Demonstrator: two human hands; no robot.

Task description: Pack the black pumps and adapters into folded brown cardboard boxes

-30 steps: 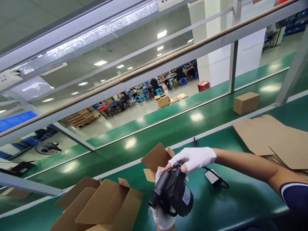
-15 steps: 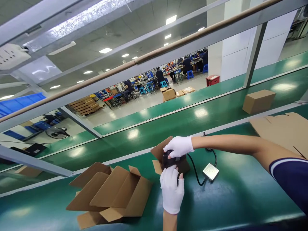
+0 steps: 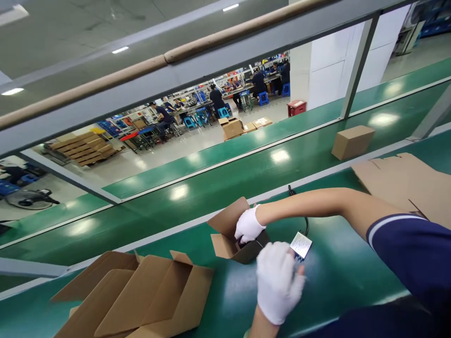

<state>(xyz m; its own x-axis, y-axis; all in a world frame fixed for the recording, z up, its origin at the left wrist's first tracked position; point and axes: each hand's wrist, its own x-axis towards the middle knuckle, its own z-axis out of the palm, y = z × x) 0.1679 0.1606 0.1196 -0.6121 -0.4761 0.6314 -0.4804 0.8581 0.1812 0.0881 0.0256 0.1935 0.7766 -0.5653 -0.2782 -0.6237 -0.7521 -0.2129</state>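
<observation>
The fingers of the right hand (image 3: 248, 225), sunk in the unclosed box (image 3: 246, 253), cannot be made out; the adapter (image 3: 301, 243) is left outside, beside the left hand (image 3: 279, 282), thumb and fingers parted.

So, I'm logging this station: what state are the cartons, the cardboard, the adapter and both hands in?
Middle carton, open, flaps out
Front-left carton, open, flaps out
Far-belt box, closed
Cardboard sheet, lying flat
Adapter, label up
Right hand, partly inside the middle carton, grip hidden
Left hand, beside the adapter, thumb apart from fingers; contact unclear
</observation>
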